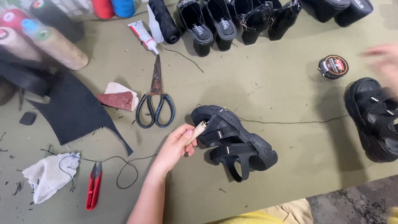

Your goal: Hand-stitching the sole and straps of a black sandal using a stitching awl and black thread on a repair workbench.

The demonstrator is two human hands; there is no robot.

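fingers of the left hand (pixel 176 145) pinch a wooden-handled tool (pixel 198 130) against a black sandal (pixel 232 139); the blurred right hand (pixel 383 58) can't be read.

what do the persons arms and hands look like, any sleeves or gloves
The left hand and its forearm are bare: no glove, sleeve, watch or ring shows. The right hand is a motion-blurred shape at the frame's edge, too smeared to tell any covering.

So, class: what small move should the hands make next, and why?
Probably bring the right hand back to steady the black sandal: it lies alone while the left hand presses a wooden-handled tool against it, thread trailing.
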